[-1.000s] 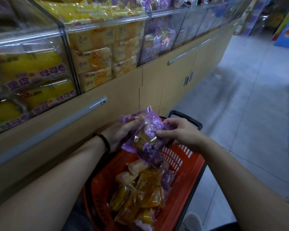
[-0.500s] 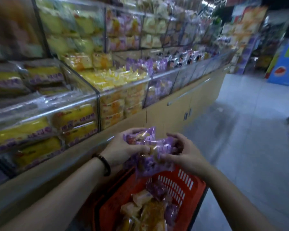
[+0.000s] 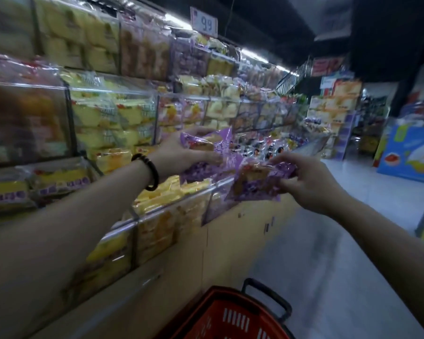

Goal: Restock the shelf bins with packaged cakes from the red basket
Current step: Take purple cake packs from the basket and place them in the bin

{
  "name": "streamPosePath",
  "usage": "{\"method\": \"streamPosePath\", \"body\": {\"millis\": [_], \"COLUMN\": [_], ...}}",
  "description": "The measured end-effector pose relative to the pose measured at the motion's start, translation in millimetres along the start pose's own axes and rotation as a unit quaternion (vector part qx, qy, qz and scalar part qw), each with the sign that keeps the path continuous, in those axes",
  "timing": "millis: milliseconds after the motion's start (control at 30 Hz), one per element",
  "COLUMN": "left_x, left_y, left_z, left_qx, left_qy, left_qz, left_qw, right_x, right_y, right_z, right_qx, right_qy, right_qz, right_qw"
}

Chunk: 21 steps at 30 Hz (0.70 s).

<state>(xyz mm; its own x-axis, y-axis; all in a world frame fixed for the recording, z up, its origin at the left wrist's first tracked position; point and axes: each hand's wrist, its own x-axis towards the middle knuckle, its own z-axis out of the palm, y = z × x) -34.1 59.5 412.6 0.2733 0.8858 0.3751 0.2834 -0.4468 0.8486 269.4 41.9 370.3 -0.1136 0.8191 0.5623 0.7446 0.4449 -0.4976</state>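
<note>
Bins (image 3: pixel 108 90): clear-fronted, stacked in rows along the left wall and running away down the aisle. The picture is blurred, so the labels can't be read.
Yellow cakes (image 3: pixel 103 140): packed tight behind the clear fronts nearest me, and more fill the low front row under the arms.
Bracelet (image 3: pixel 148 174): dark beads round the left wrist.
Left hand (image 3: pixel 179 152): stretched out to the shelf, fingers over the top and thumb underneath, curled round purple wrappers.
Sign (image 3: pixel 204 24): a small card reading 99, hanging high above the top row.
Purple cakes (image 3: pixel 213 143): gripped in the left hand, sticking out past the fingers to the right, held up in front of the middle row and above the low row's rail. How many packs it holds I cannot tell.
Basket (image 3: pixel 230 316): red, down at the bottom edge, well below both hands. Only its far end and black handle (image 3: pixel 269 294) show.
Purple pack (image 3: pixel 255 182): one wrapped cake, just right of the left hand's load and a little lower, hanging out to the left of the right hand.
Right hand (image 3: pixel 311 177): pinching that pack by its right end between thumb and fingers.
Floor (image 3: pixel 328 265): pale tiles on the aisle side.
Blue stand (image 3: pixel 408 152): far right, well apart from the hands.
</note>
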Motion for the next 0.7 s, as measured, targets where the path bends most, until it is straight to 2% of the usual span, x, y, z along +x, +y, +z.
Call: {"method": "streamPosePath", "body": {"millis": [133, 267, 433, 567, 700], "left_x": [39.9, 56.6, 68.9, 69.9, 76.1], "left_y": [-15.8, -58.2, -77.4, -93.9, -102.6], "left_z": [-13.2, -14.0, -9.0, -8.3, -5.0], "left_qx": [-0.038, -0.1, -0.144, -0.099, -0.075], "left_qy": [0.102, 0.176, 0.169, 0.157, 0.177], "left_qz": [-0.011, 0.015, 0.042, 0.066, 0.063], "left_qw": [0.994, 0.979, 0.974, 0.98, 0.979], "right_x": [74.0, 132.2, 174.7, 197.2, 204.0], "right_y": [25.8, 43.5, 48.3, 52.4, 67.2], "right_z": [0.3, 27.9, 72.3, 95.2, 113.0], "right_qx": [-0.041, -0.079, -0.094, -0.099, -0.055], "right_qy": [0.051, 0.046, 0.027, 0.009, -0.055], "right_qz": [-0.008, -0.002, 0.004, 0.004, 0.037], "right_qw": [0.998, 0.996, 0.995, 0.995, 0.996]}}
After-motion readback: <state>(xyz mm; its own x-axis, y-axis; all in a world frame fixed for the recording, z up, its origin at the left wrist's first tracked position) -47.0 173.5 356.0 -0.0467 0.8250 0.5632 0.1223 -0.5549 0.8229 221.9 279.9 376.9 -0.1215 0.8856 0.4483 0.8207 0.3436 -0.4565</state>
